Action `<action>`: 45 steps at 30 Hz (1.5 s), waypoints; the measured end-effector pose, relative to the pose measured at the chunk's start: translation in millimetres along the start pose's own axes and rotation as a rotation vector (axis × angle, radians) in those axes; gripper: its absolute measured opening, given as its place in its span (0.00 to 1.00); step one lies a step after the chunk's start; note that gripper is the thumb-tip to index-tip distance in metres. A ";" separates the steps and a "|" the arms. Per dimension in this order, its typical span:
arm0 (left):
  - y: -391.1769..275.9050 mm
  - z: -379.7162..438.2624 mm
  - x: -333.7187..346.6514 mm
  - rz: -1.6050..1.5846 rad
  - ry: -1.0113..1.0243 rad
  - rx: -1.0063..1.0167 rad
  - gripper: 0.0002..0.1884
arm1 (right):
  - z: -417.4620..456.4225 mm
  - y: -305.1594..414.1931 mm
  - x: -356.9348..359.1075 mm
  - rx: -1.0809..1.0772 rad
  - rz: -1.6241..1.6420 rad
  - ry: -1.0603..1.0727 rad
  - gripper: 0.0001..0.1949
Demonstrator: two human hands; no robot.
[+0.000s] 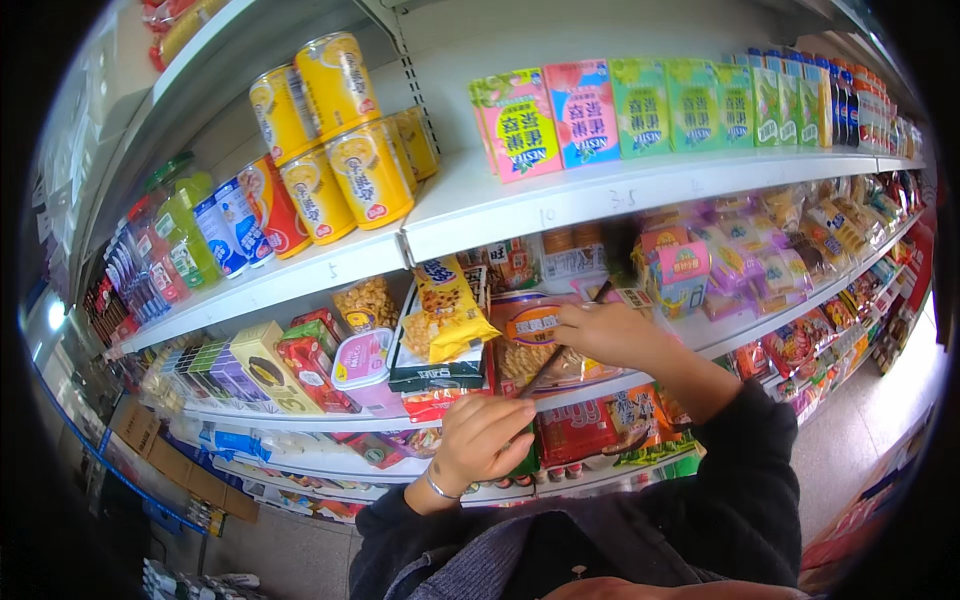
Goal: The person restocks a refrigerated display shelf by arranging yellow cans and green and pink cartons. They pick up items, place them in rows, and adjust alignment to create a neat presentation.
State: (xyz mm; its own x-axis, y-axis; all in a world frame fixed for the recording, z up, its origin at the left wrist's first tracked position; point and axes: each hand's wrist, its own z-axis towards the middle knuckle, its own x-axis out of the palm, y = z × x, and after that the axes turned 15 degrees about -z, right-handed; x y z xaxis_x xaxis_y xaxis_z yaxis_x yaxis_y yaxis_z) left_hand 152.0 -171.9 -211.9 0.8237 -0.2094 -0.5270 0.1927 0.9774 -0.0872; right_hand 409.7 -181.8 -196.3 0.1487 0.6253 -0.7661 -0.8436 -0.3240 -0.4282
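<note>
A thin dark stick [541, 372] slants up and away across the middle shelf. Its upper end meets a dark, blurred, fuzzy mass [621, 251] in the shadow under the top shelf, perhaps a duster head. My right hand [607, 334] grips the stick partway up, in front of a clear bag of biscuits [525, 360] with an orange label. Lower down, my left hand [484, 439], with a bracelet at the wrist, is curled around the stick's near end; the fingers hide that end. Close to the left hand lies a yellow snack bag [450, 311] on a dark green box [437, 377].
Yellow cans [370, 176] stand stacked on the top shelf [480, 225], with Nestea packets [581, 112] farther right. A pink-lidded tub [365, 364] and several cartons [259, 360] line the middle shelf. Purple-wrapped pastries [765, 262] lie to the right. Red packs [577, 433] sit below.
</note>
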 end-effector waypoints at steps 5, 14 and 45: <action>6.4 -34.1 -18.8 -0.078 -0.141 0.024 0.15 | -57.8 -19.1 -136.2 0.180 0.106 -0.772 0.13; 18.3 -59.4 -48.9 -0.178 -0.125 0.059 0.16 | 4.5 -16.2 -193.5 0.026 0.061 -1.136 0.11; 70.0 77.7 -143.7 0.661 -0.100 0.191 0.20 | 195.7 5.4 -110.3 0.194 0.240 -0.551 0.08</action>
State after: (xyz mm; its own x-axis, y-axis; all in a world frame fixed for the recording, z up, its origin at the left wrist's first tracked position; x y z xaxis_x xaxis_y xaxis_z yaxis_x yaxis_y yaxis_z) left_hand 88.5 -75.8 -76.6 0.8440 0.4171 -0.3372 -0.2830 0.8804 0.3806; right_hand 287.8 -113.5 -20.3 -0.2999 0.8420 -0.4484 -0.9066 -0.3978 -0.1407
